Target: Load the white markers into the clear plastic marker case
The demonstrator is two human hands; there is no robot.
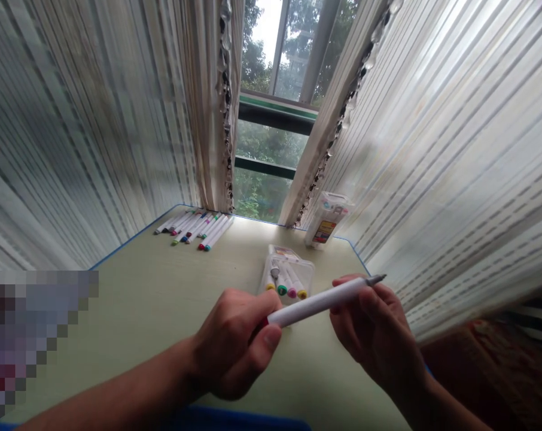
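Observation:
A white marker (320, 302) is held up at a slant over the table, its grey tapered tip pointing right. My left hand (235, 341) is closed around its lower left end, where a bit of red shows beside the thumb. Near the tip, my right hand (378, 323) pinches the marker between thumb and fingers. Just behind my hands, a clear plastic case (309, 269) lies on the table with several markers in it, their ends yellow, green and pink.
Several white markers (194, 229) with coloured ends lie loosely at the far left of the pale table (154, 311). A second clear case (328, 220) with a printed label stands upright at the back right. Striped curtains (118, 108) hang around the table's far side, parted at a window.

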